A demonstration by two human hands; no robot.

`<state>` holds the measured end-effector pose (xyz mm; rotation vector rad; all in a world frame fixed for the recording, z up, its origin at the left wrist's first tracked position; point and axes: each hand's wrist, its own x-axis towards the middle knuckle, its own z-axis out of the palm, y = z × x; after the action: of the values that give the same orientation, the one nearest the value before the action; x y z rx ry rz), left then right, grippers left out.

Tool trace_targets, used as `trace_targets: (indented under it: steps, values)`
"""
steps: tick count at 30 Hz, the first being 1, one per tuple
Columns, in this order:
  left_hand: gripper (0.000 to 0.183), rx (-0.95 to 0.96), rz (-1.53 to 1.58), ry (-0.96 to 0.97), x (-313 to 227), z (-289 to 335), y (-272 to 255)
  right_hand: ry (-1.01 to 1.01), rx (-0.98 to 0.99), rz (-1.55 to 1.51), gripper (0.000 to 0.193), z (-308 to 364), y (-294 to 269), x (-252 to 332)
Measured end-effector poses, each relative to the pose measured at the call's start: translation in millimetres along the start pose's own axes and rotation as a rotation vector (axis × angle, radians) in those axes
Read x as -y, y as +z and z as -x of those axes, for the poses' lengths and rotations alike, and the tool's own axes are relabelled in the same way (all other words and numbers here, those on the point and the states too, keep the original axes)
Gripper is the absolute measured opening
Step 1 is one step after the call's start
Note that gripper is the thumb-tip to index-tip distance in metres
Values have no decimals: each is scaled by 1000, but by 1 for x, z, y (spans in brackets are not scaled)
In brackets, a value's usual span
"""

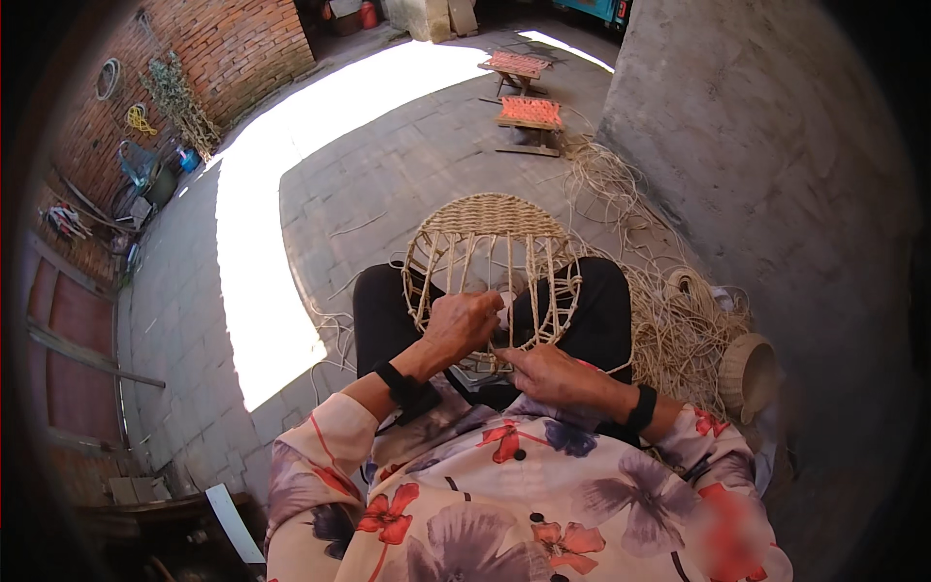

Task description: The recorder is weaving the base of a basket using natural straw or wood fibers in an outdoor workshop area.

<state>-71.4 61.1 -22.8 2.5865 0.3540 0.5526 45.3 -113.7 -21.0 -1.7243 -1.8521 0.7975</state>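
A round, half-woven basket (497, 215) of tan cord rests across my lap and knees. Its far part is closely woven; nearer me, spaced strands run across an open frame. Over its near left part, my left hand (458, 325) is closed with the fingers curled, and what they pinch is hidden. My right hand (558, 376) is closed at the near rim, thumb and forefinger pressed there where cords meet. The two hands are close together but apart.
Loose tan cord (679, 330) lies heaped on the right, beside a small round basket (747, 376) by the grey wall (756, 165). Two low stools (529, 114) with orange woven seats stand ahead. Bright sunlight crosses the paving (359, 209); a brick wall (233, 58) rises at left.
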Motion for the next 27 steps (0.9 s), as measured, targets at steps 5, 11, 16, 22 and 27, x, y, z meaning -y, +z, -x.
trace_targets:
  steps: [5, 11, 16, 22, 27]
  values:
    - [11, 41, 100, -63, -18, 21, -30, 327, 261, -473, 56, -14, -12, -5]
    - [17, 283, -39, 25, -22, 72, -30, 543, 447, -676, 60, -27, -25, 5]
    - [33, 465, -169, -42, -32, 78, -35, 550, 421, -725, 50, -31, -13, -5]
    - [40, 500, -178, -55, -32, 81, -21, 588, 419, -909, 31, -37, -9, -16]
    - [23, 386, 69, -157, -26, 80, -4, 578, 455, -944, 32, -39, -14, -17]
